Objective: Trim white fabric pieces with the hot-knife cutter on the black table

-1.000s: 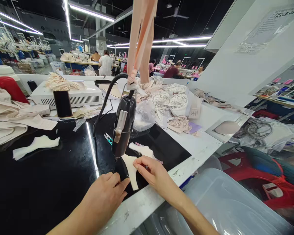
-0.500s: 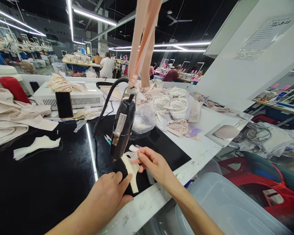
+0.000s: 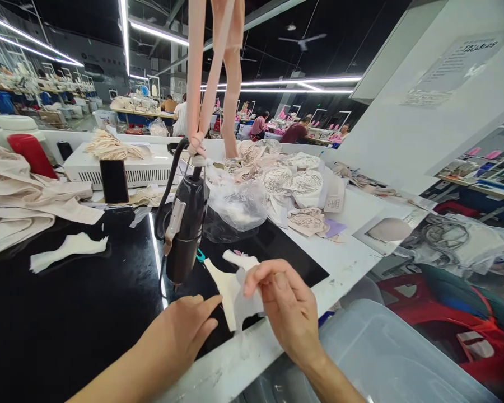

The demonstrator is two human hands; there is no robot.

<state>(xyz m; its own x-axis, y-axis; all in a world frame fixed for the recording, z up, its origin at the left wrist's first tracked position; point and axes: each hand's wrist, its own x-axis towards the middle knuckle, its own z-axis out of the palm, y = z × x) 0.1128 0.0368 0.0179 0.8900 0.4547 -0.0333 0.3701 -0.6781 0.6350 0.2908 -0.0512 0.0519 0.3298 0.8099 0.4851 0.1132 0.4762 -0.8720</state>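
Note:
A curved cream fabric piece lies on the black work surface. My left hand rests at its left edge, the index finger stretched out and touching it, the thumb apart. Over the right side of the piece hangs a thin translucent white sheet. My right hand pinches this sheet by its upper edge, fingers curled. A black corded handheld tool dangles nose-down from pink fabric strips, just above and left of the piece. Behind the piece is another small white piece, partly hidden by my right hand.
On the left lie a white cut piece and a beige fabric stack. A phone leans on a white vented box. Lace-patterned pieces and a plastic bag sit behind. A translucent bin stands right.
My right hand has moved right and toward me, drawing the translucent sheet across the cream piece. My left hand has shifted slightly left. The hanging tool has swung left.

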